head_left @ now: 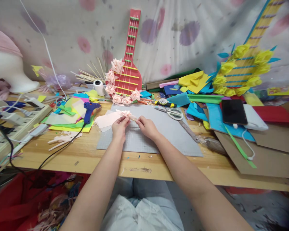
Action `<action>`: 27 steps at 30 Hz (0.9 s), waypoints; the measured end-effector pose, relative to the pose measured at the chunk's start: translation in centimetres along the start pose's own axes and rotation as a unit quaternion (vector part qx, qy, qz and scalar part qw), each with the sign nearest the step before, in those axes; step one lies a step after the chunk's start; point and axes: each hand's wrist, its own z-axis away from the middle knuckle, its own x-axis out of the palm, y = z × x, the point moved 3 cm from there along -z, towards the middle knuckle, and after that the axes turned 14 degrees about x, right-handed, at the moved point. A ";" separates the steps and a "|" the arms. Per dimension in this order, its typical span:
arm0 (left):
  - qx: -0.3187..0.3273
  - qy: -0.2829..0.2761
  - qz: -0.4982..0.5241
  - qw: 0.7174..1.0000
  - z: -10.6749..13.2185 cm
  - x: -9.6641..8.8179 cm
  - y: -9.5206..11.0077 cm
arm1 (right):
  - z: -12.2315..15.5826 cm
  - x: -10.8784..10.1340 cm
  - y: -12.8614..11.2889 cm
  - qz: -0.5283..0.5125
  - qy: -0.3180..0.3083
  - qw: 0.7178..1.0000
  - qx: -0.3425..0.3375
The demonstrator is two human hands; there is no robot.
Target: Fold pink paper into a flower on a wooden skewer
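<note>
Over the left part of a grey cutting mat (144,141), my left hand (120,127) pinches a pale pink paper flower (125,113) with closed fingers. My right hand (146,126) is closed on the thin end of a pink paper strip (134,118) that runs from the flower. Flat pale pink paper sheets (106,121) lie just left of my left hand. Behind both hands leans a red paper guitar (127,77), its left and lower edge lined with similar pink flowers. Scissors (172,113) and a metal ruler (189,131) rest on the mat's right side.
A blue glue gun (88,112) stands on coloured paper to the left, its black cord crossing the table. Further left is a power strip (19,128) with plugs. A yellow flowered paper guitar (243,70), a black phone (234,111) and cardboard (262,160) occupy the right.
</note>
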 end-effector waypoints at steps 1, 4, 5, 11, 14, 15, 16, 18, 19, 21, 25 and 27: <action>0.005 -0.004 -0.001 1.000 0.0 0.1 0.1 | 0.0 0.0 0.0 0.001 0.000 1.000 0.004; 0.010 -0.005 0.000 1.000 0.1 0.2 0.3 | 0.0 0.1 0.0 0.007 -0.003 1.000 0.009; 0.009 0.000 0.002 1.000 0.2 0.1 0.4 | 0.0 0.1 0.0 0.010 -0.003 1.000 0.009; 0.002 0.033 0.003 0.999 0.0 -0.2 0.3 | 0.0 0.1 -0.1 0.023 0.007 1.000 -0.006; -0.008 0.037 -0.012 0.999 -0.2 -0.2 0.3 | 0.0 0.1 0.0 0.030 0.013 0.999 -0.014; -0.009 0.037 -0.019 0.999 -0.4 -0.2 0.3 | 0.0 0.1 0.0 0.034 0.012 0.999 -0.015; -0.009 0.037 -0.028 0.999 -0.5 -0.2 0.3 | 0.0 0.2 0.0 0.038 0.009 0.999 -0.015; -0.005 0.039 -0.048 0.998 -0.8 -0.2 0.4 | -0.1 0.3 0.0 0.044 0.001 0.999 -0.014; -0.003 0.040 -0.057 0.998 -1.0 -0.2 0.4 | -0.1 0.4 0.0 0.047 -0.002 0.999 -0.013; -0.001 0.037 -0.068 0.997 -1.2 -0.1 0.4 | -0.1 0.5 -0.1 0.051 -0.007 0.999 -0.008; -0.003 0.014 -0.068 0.998 -1.3 0.2 0.4 | -0.1 0.5 -0.3 0.078 0.003 0.997 0.018; -0.011 0.003 -0.067 0.998 -1.2 0.3 0.4 | -0.1 0.6 -0.5 0.097 0.014 0.995 0.030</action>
